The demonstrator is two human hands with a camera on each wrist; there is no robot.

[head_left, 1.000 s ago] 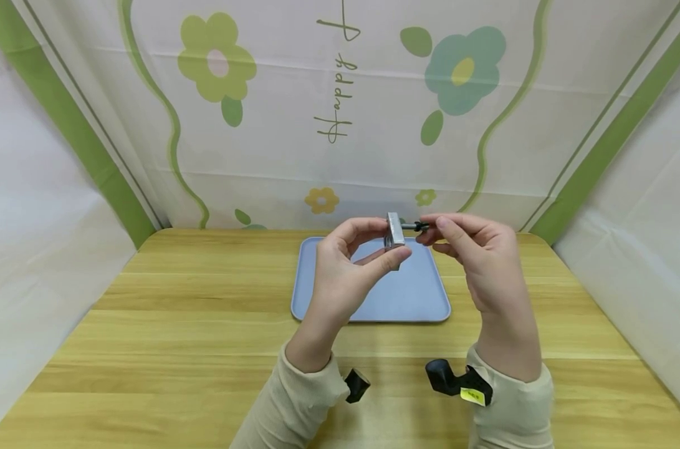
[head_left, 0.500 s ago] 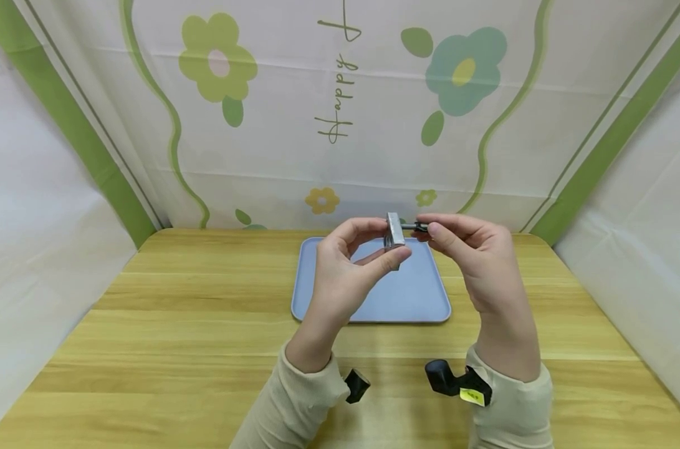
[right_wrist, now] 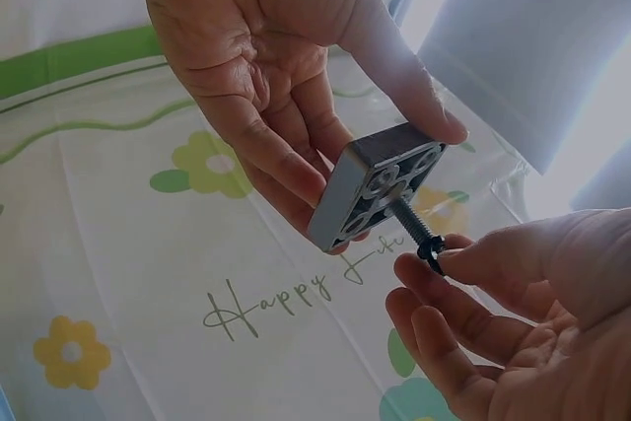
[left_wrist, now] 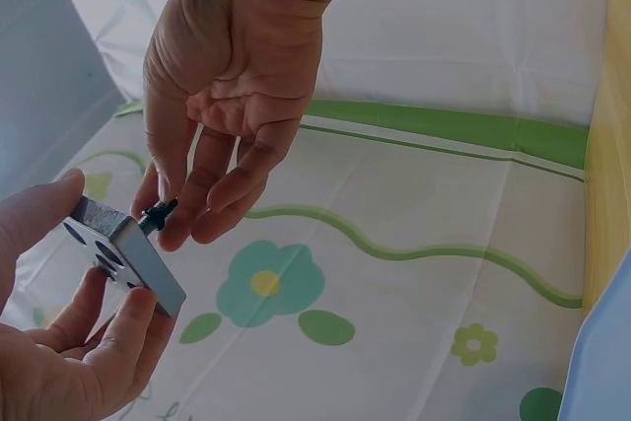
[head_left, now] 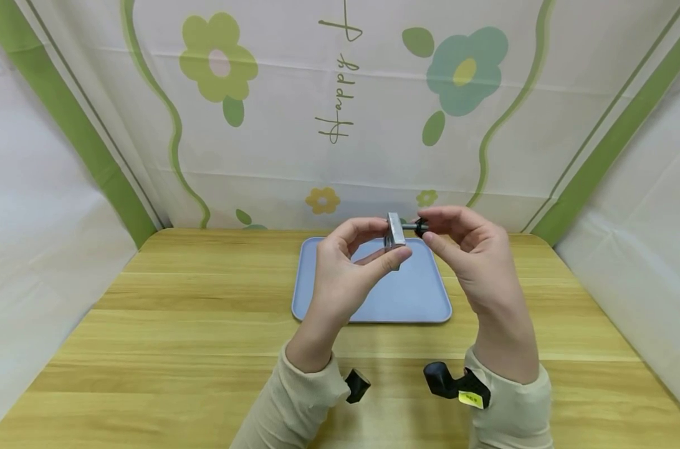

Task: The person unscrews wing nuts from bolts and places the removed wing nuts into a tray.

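Note:
My left hand (head_left: 345,274) grips a square silver metal block (head_left: 395,229) by its edges, thumb below and fingers above and behind, raised over the tray. Several round holes show on one face in the left wrist view; the other face, seen from the right wrist, is hollowed with ribs. Out of that hollowed face a threaded bolt (right_wrist: 409,219) sticks toward my right hand (head_left: 480,255). A small black nut-like piece (right_wrist: 431,251) sits near the bolt's free end, pinched between my right thumb and index finger. The other right fingers are loosely curled.
A light blue tray (head_left: 412,299) lies on the wooden table (head_left: 177,337) beneath the hands. Behind it hangs a white curtain (head_left: 283,149) printed with flowers, with white side walls left and right. Black wrist cameras (head_left: 440,378) sit at both sleeves.
My right hand has moved slightly left and turned, its thumb lower and index finger higher around the black piece. The left hand and the block have stayed in place.

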